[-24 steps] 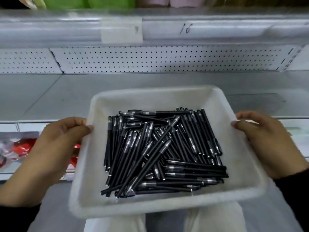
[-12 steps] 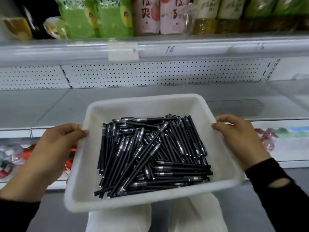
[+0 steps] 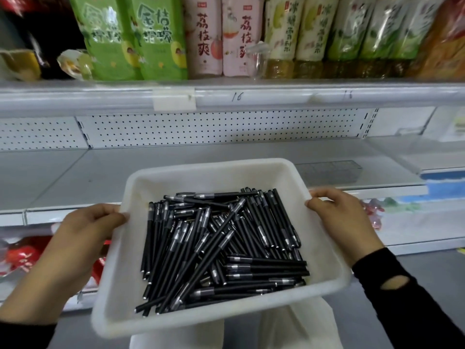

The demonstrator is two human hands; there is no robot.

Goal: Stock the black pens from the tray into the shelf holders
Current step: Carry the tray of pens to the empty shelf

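A white plastic tray (image 3: pixel 327 263) is held in front of me at waist height, level with the front edge of a grey shelf. Inside lies a loose heap of several black pens (image 3: pixel 221 248) with silver bands, crossing one another. My left hand (image 3: pixel 83 230) grips the tray's left rim, thumb over the edge. My right hand (image 3: pixel 344 222) grips the right rim the same way. A clear plastic holder (image 3: pixel 329 170) sits on the shelf behind the tray's right corner; it looks empty.
The grey shelf (image 3: pixel 100 177) with a white pegboard back (image 3: pixel 214 129) stretches behind the tray. Drink bottles (image 3: pixel 161 39) fill the shelf above. Red packaged goods (image 3: pixel 22 255) lie on the lower shelf at left. White trouser legs show below the tray.
The view has tilted upward, bringing the bottle shelf into sight. The tray has shifted slightly left and lower in the frame; both hands keep the same hold on its rims.
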